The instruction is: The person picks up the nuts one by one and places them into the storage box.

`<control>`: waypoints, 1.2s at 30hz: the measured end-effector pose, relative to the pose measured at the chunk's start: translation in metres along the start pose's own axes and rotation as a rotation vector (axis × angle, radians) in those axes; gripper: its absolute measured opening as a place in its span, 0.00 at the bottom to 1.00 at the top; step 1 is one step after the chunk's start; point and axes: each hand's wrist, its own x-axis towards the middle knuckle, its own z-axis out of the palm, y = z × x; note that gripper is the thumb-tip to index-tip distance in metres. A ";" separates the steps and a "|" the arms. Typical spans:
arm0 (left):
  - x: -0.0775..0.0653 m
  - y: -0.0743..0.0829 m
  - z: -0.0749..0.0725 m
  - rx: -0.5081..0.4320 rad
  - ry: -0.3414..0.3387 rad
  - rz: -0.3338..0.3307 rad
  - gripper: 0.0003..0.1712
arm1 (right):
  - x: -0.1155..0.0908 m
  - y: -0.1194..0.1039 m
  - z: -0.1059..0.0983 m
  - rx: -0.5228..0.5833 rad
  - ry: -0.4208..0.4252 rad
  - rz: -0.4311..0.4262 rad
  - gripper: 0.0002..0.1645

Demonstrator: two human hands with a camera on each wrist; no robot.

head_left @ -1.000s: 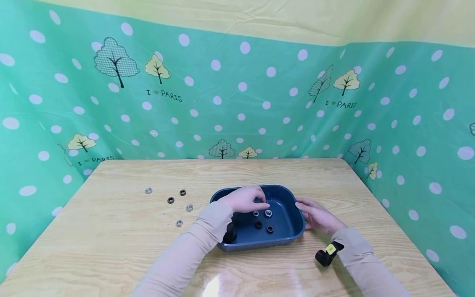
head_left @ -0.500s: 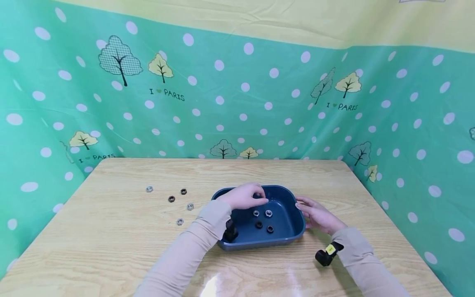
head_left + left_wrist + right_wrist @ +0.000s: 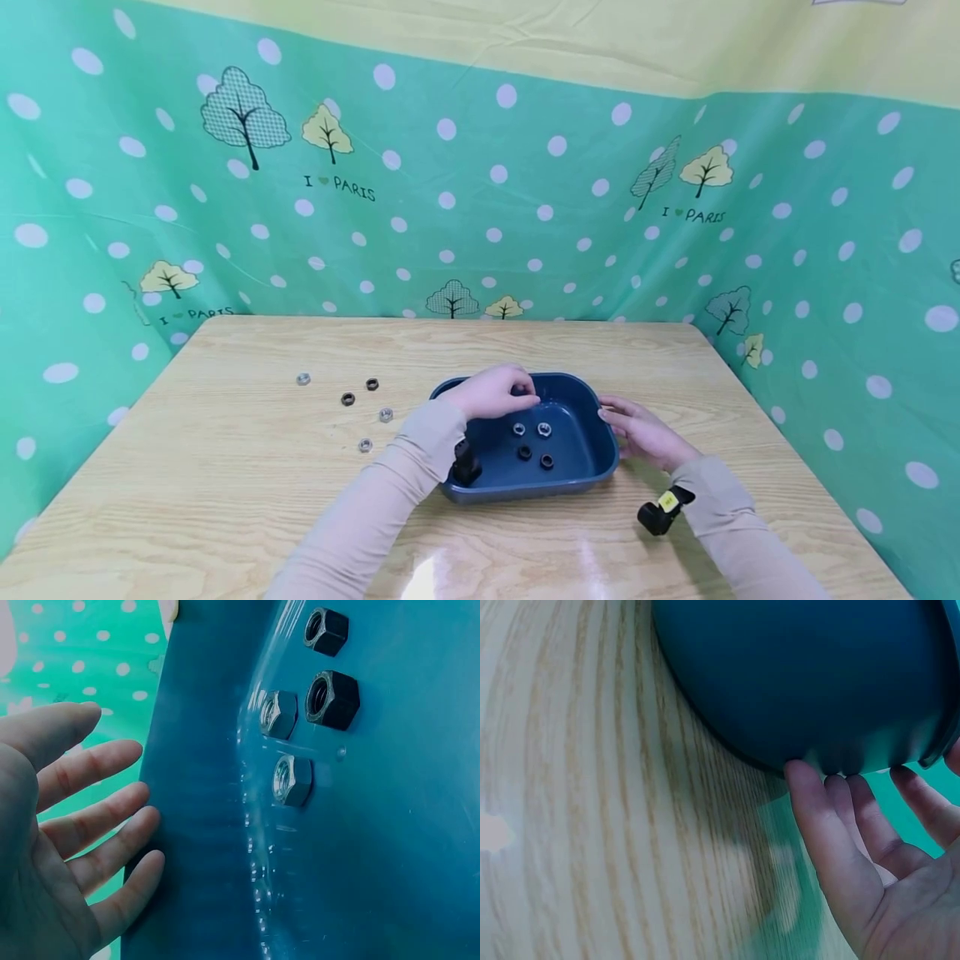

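My left hand [image 3: 497, 392] is over the back left part of a dark blue plastic tub [image 3: 532, 492]. In the left wrist view its fingers are spread and gently bent, with nothing held, beside the tub wall. Two silver hex nuts [image 3: 292, 780] and two black hex nuts [image 3: 334, 700] lie on the tub floor. My right hand [image 3: 647, 435] is at the tub's right end. In the right wrist view its fingertips [image 3: 802, 772] touch the outer wall, fingers extended rather than wrapped round it.
Left of the tub, silver nuts [image 3: 386, 415] and black nuts [image 3: 348, 399] lie scattered on the wooden table [image 3: 247, 483]. A green dotted curtain [image 3: 465, 208] stands behind and at both sides. Each wrist carries a small black camera [image 3: 660, 515].
The left hand has lifted slightly, back and away from the nuts in the tub. The right hand stays at the tub's right end. The head view has shifted slightly.
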 end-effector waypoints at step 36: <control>-0.063 0.001 -0.049 0.076 0.040 0.002 0.16 | 0.002 0.006 -0.006 0.053 -0.013 0.000 0.37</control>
